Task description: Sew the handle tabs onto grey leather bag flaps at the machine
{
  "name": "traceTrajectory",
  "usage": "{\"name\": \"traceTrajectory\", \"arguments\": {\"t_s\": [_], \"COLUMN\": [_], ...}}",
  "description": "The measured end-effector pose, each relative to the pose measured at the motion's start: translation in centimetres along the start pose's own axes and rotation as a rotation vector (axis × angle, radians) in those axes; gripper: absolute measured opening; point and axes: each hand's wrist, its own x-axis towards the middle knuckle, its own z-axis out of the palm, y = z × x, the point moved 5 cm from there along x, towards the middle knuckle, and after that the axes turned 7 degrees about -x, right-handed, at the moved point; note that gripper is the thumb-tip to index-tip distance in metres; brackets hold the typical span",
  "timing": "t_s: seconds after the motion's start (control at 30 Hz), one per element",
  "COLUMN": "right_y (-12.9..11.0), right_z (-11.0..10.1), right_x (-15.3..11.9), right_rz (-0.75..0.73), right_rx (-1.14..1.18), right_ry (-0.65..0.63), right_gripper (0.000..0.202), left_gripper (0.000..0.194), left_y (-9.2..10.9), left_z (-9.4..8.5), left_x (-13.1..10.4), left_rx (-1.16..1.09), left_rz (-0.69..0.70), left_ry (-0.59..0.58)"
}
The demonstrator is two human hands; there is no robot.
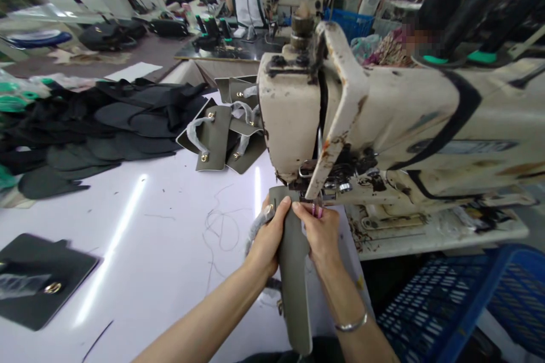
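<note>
A long olive-grey leather-like bag panel [294, 278] lies lengthwise toward me, its far end at the needle area of a worn cream sewing machine [293, 119]. My left hand [267, 241] grips its left side, thumb on top. A plastic-wrapped handle [254, 232] with metal fittings hangs on that side, partly hidden by the hand. On the right, my right hand [322, 235] closes on the panel's edge near the machine, thumb on the surface. Something small and pink [317, 208] shows at its fingers; I cannot make out what. The needle is hidden.
Several olive bag pieces with wrapped handles [217, 136] lie behind the panel. Dark cut pieces [128, 119] are piled at left, with a dark handled piece [42, 278] nearer. Loose thread [221, 229] lies on the white table [162, 238]. A blue basket [447, 300] stands lower right.
</note>
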Motion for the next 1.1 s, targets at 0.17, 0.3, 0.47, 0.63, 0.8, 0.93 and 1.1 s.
{"name": "traceTrajectory", "arguments": {"t_s": [0.17, 0.3, 0.47, 0.63, 0.8, 0.93, 1.1], "right_y": [-0.8, -0.8, -0.9, -1.1, -0.1, 0.7, 0.0], "right_z": [-1.1, -1.3, -1.6, -2.1, -1.3, -0.6, -1.9], "right_x": [1.1, 1.0, -0.5, -1.7, -2.4, -2.8, -2.8], "right_rz": [-0.048, -0.073, -0.039, 0.037, 0.162, 0.168, -0.072], "right_rx": [-0.086, -0.105, -0.094, -0.057, 0.148, 0.211, -0.144], "right_ry": [-0.052, -0.084, -0.138, -0.162, -0.172, -0.190, -0.062], "right_gripper": [0.028, 0.025, 0.021, 0.022, 0.027, 0.031, 0.025], "left_gripper": [0.072, 0.067, 0.053, 0.060, 0.041, 0.053, 0.067], "left_y": [-0.8, -0.9, -1.5, -0.5, 2.4, -0.3, -3.3], "left_z": [0.9, 1.1, 1.6, -1.1, -9.9, -7.9, -2.9], "left_x": [-0.5, 0.6, -0.7, -6.8, -6.7, -2.7, -1.7], "left_rx": [-0.162, -0.146, -0.139, 0.006, 0.154, 0.183, 0.054], "left_rz": [-0.086, -0.078, -0.170, -0.088, 0.501, 0.264, 0.029], "left_ry": [0.101, 0.103, 0.034, -0.257, 0.265, -0.102, -0.400]}}
